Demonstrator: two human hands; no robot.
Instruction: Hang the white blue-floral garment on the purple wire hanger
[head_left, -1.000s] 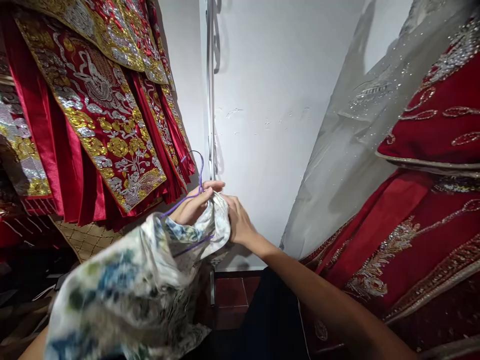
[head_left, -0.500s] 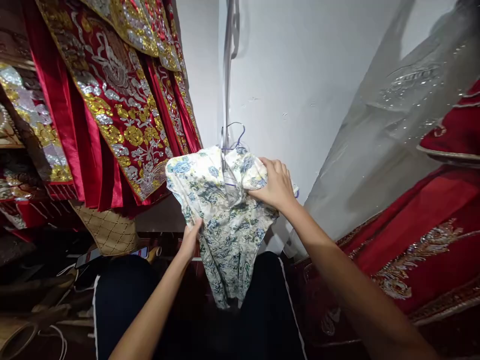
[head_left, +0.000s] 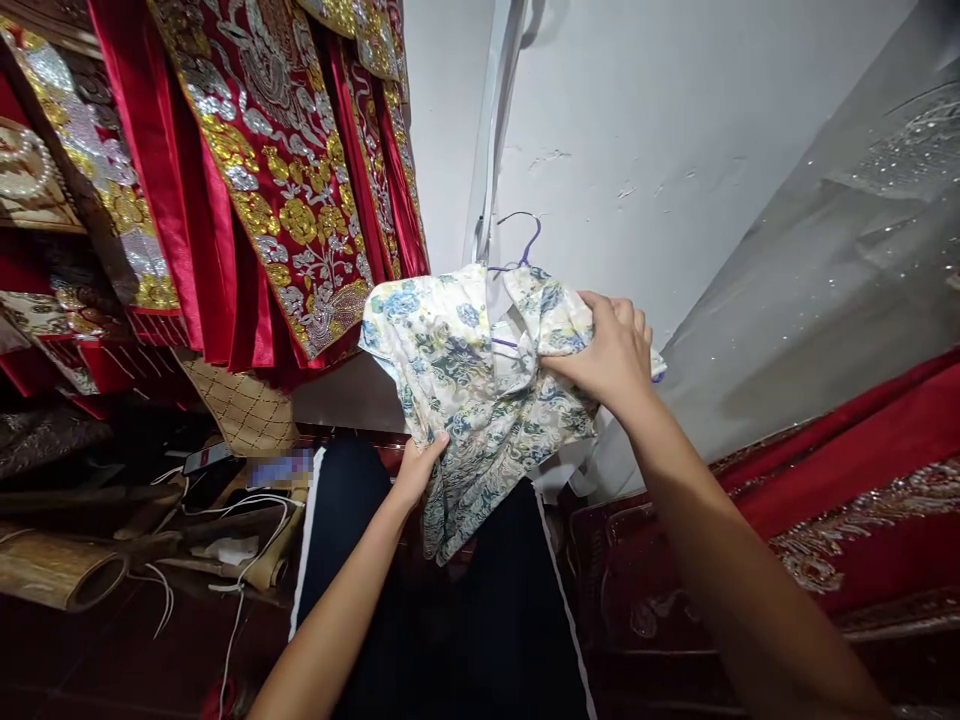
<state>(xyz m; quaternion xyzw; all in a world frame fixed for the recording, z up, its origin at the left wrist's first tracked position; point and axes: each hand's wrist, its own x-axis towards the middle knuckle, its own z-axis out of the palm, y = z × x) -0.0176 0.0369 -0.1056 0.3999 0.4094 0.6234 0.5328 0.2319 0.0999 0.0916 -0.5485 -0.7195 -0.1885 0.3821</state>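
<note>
A white floral blouse (head_left: 469, 375) with blue and green print hangs on a purple wire hanger (head_left: 531, 243) in front of me. My right hand (head_left: 611, 350) is closed over its right shoulder, thumb in front and fingers behind. Lower down, my left hand (head_left: 420, 465) pinches the cloth at the left side, thumb on top. The hanger's hook stands free above the collar, beside a pale vertical strip (head_left: 491, 150) at the wall. One end of the hanger pokes out past my right hand.
Red sequined garments (head_left: 300, 200) hang at the left. Clear plastic covers (head_left: 825, 260) and red beaded cloth (head_left: 885, 470) are at the right. Bamboo tubes (head_left: 67, 570), a white cord (head_left: 240, 570) and a phone (head_left: 208, 457) lie low at the left. A white wall (head_left: 637, 130) stands ahead.
The view has shifted, so the blouse and both hands appear further right. The blouse's lower part has swung toward the left and looks more gathered. Both hands keep their hold.
</note>
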